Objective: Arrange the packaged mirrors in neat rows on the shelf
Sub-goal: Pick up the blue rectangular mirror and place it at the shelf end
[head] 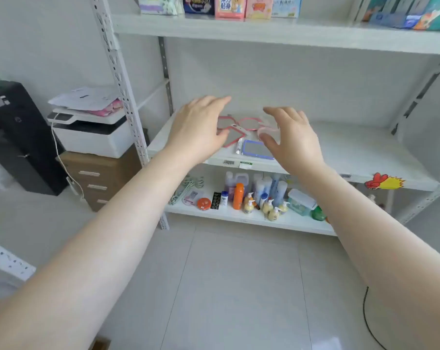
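Reaching over the white middle shelf [352,150], both hands spread wide, gripping nothing. Left hand [197,127] hovers above the pink-framed mirrors [235,133]; right hand [291,137] curls beside the blue-framed mirror [257,150]. Whether fingertips touch any packet is unclear. Mirrors lie clustered, overlapping.

**Operator body check: bare arms, nothing worn**

You've got two bare forearms in frame, no sleeves visible anywhere up to the bottom edge. Your left hand [197,126] and right hand [291,137] are ungloved. No rings, watch or bands showing on either wrist or the visible fingers. Nails short, unpainted as far as the blur lets you tell.
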A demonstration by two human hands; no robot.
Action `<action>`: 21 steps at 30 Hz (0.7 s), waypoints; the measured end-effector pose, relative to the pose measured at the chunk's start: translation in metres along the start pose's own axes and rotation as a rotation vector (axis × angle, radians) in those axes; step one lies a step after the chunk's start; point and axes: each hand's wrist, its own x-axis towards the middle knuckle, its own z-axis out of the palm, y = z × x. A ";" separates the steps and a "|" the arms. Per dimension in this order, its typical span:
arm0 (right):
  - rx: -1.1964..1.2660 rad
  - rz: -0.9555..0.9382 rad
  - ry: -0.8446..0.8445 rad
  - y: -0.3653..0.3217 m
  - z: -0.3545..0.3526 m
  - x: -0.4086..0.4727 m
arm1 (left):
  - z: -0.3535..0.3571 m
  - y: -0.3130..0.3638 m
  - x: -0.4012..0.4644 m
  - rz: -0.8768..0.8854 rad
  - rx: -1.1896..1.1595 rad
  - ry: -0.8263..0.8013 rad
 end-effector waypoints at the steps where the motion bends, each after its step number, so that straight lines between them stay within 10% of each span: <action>1: -0.014 0.016 -0.015 0.004 0.007 -0.001 | 0.007 -0.001 0.000 -0.003 0.012 -0.029; 21: -0.138 0.384 -0.255 0.078 0.170 0.034 | 0.183 -0.107 0.076 0.116 0.007 -0.355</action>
